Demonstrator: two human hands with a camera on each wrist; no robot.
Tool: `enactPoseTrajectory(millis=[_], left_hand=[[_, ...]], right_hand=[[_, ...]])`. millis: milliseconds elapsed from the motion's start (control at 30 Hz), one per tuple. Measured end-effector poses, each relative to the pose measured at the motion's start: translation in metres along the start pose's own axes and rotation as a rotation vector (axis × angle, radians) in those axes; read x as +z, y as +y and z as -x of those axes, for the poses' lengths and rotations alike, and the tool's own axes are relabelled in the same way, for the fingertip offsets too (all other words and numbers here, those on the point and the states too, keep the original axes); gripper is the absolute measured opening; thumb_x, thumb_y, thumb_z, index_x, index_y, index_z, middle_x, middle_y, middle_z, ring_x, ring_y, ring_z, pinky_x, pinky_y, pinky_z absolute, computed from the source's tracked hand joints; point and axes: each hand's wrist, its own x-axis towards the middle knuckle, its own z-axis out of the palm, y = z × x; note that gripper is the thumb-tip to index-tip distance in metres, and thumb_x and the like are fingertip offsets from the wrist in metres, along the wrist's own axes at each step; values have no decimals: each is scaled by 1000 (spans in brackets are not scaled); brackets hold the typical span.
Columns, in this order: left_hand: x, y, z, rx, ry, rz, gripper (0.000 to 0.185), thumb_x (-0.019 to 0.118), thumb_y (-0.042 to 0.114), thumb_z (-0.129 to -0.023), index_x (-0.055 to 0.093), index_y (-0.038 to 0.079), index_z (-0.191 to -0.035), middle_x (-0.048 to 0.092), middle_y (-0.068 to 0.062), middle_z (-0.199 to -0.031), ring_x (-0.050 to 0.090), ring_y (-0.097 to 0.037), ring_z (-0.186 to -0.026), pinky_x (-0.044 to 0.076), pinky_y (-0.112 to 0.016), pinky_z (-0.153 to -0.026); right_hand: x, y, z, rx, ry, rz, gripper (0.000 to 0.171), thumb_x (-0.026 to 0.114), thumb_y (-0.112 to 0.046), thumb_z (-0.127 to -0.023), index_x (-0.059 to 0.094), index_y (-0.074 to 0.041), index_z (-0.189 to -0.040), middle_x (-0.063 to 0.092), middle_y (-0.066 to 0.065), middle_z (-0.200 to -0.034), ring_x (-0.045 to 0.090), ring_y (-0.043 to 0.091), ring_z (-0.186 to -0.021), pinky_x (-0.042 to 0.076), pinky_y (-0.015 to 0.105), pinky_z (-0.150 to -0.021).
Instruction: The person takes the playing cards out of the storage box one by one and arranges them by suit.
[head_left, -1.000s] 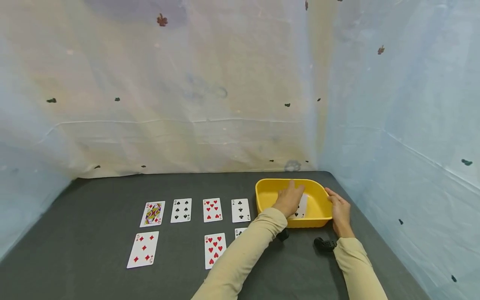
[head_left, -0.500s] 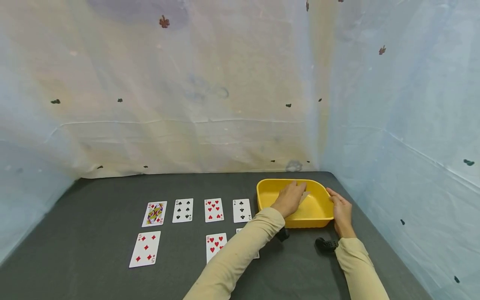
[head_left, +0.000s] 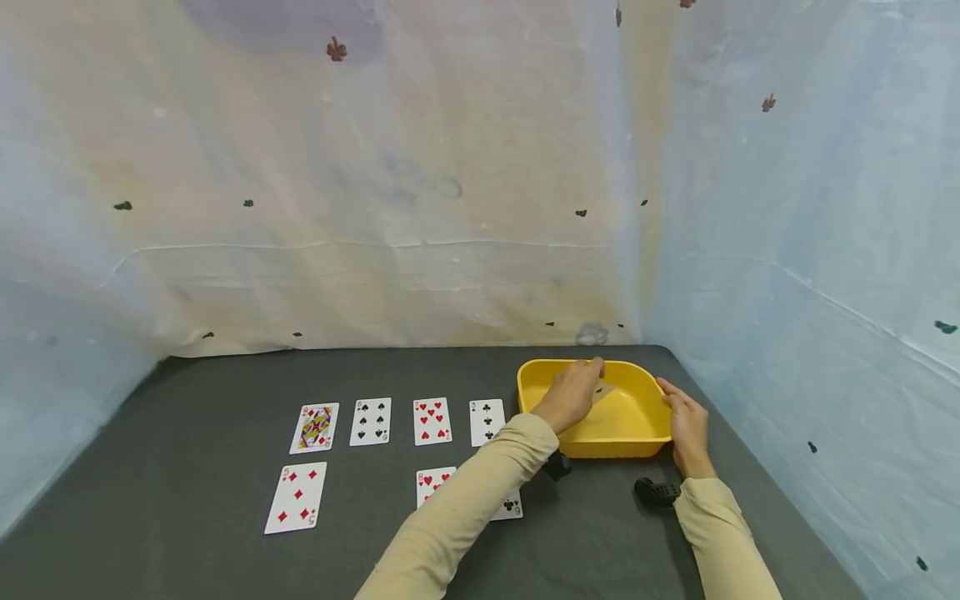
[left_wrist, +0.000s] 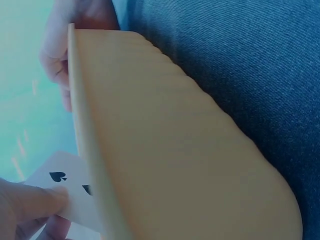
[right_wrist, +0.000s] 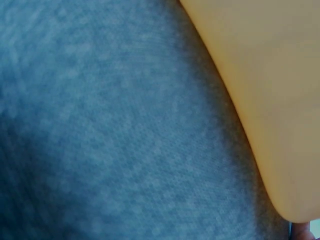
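Observation:
My left hand [head_left: 572, 396] reaches over the near side of a yellow plastic tub [head_left: 611, 448]. Between thumb and fingers it pinches a playing card [left_wrist: 74, 187] with black spades on it. In the left wrist view the card stands tilted up behind the tub's rim, and the thumb covers part of its face. Only a small corner of it shows past the hand in the head view. At the tub's right end my right hand [head_left: 686, 427] grips the rim. In the right wrist view the tub's outer wall [right_wrist: 290, 115] fills the right side.
Left of the tub, face-up cards lie in two rows on the dark tabletop [head_left: 180, 492]. Behind are a queen of diamonds [head_left: 314, 427], six of spades [head_left: 371, 422] and seven of hearts [head_left: 432, 421]. In front lies a five of diamonds [head_left: 296, 498]; my left sleeve [head_left: 457, 517] crosses others.
The spade card lay in the tub under my left hand; now it is pinched and tilted up. The left hand has drawn slightly left. The right hand keeps its grip on the tub.

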Motion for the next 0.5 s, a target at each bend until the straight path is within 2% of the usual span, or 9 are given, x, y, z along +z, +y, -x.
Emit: enactPoseTrajectory(millis=[133,233,400,500], left_hand=[[-3,-4,0,12,47,73,27,56,-7,-95,58,9,-117,63,-4,-103,58,-9,-83,45,-16,-67],[-6,-7,1,47,83,125,26,60,-7,-92,58,6,-115,63,-5,-95,58,-10,-79,45,-15,-65],[-14,-11,5,73,124,269,25,65,-4,-90,57,2,-113,57,-4,-82,52,-11,-67,44,-16,-60],[-17,-12,7,78,154,309,24,66,-4,-89,57,1,-111,58,-5,-83,53,-11,-67,45,-15,-59]], right_hand=[[0,1,-1,-2,7,8,41,36,-15,-104,48,-3,-142,42,14,-147,41,27,-132,42,21,-95],[0,1,0,1,7,7,41,36,-15,-104,48,-4,-142,42,14,-147,41,27,-132,42,23,-98],[0,0,0,1,2,4,41,35,-16,-105,48,-3,-142,42,14,-147,40,27,-133,39,28,-102],[0,0,-1,4,5,2,41,36,-16,-105,49,-3,-141,43,13,-146,40,27,-133,39,28,-102]])
